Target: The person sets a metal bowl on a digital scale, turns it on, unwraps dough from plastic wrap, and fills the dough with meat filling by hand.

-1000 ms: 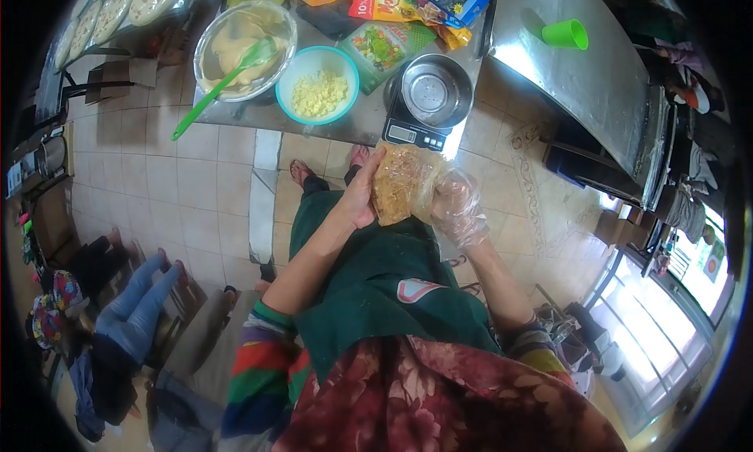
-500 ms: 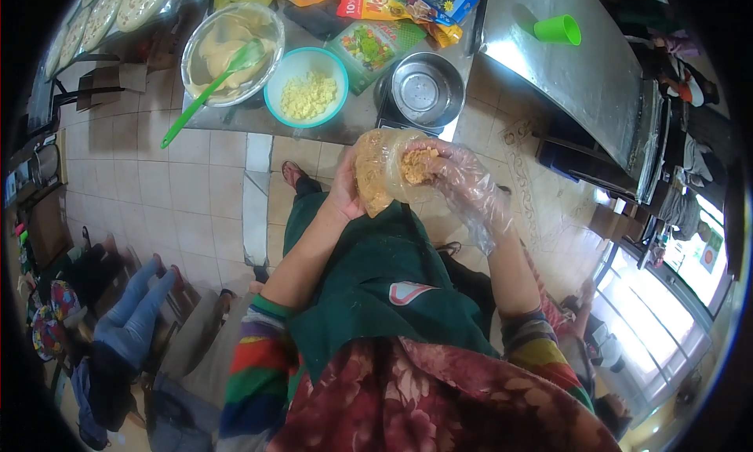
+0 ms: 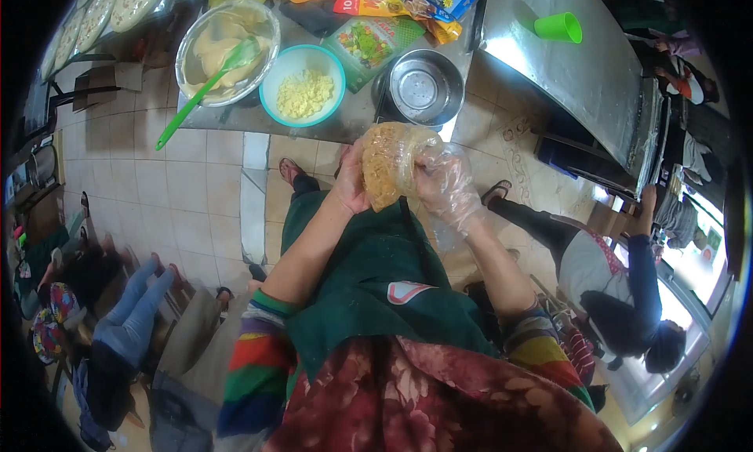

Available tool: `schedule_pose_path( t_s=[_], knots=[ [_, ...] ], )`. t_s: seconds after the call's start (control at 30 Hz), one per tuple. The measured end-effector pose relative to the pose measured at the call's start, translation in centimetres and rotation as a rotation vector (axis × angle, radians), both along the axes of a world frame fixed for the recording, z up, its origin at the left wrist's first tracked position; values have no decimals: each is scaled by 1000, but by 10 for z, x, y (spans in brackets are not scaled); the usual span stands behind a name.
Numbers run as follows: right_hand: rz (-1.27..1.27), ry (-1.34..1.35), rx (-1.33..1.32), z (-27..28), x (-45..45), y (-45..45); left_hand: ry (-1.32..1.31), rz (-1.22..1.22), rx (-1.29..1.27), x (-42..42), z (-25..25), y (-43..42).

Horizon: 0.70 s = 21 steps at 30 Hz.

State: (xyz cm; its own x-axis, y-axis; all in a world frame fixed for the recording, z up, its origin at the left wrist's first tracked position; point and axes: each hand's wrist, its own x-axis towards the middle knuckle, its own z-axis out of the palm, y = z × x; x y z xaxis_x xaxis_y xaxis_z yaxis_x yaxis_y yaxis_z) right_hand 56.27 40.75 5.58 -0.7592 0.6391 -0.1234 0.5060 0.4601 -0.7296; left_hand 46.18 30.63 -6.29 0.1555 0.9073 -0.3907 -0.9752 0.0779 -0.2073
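- Frame centre: left hand (image 3: 353, 179) holds the bag (image 3: 382, 162), its mouth (image 3: 424, 142) facing right.
- Gloved right hand (image 3: 449, 184) meets that mouth; its grip I cannot tell.

The bag (image 3: 380, 166) looks golden brown; the spatula (image 3: 200, 97) is bright green, the bowl (image 3: 340, 91) turquoise-rimmed, the apron (image 3: 365, 275) dark green, the sleeves (image 3: 257, 354) multicoloured stripes, the flowered cloth (image 3: 423, 397) maroon.

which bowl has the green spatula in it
The silver-rimmed bowl on the left: the green spatula lies across its creamy mixture. The turquoise-rimmed bowl beside it holds yellow crumbs; the metal pan has no spatula.
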Motion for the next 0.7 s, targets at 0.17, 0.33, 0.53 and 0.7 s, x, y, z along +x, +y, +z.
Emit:
schedule_pose_path(
  t_s=[0.17, 0.33, 0.53, 0.7],
  knots=[
    [5, 10, 73, -3, -1, 0, 27, -14, -67, -2, -1, -2],
    [-83, -129, -274, -7, -1, 11, 3, 16, -81, -3, -12, -4],
    [-278, 138, -967, -4, 2, 44, -15, 50, 4, -7, -7, -2],
    [-312, 232, -1016, -13, 3, 83, 10, 72, 23, -11, -14, -10]
  ],
)
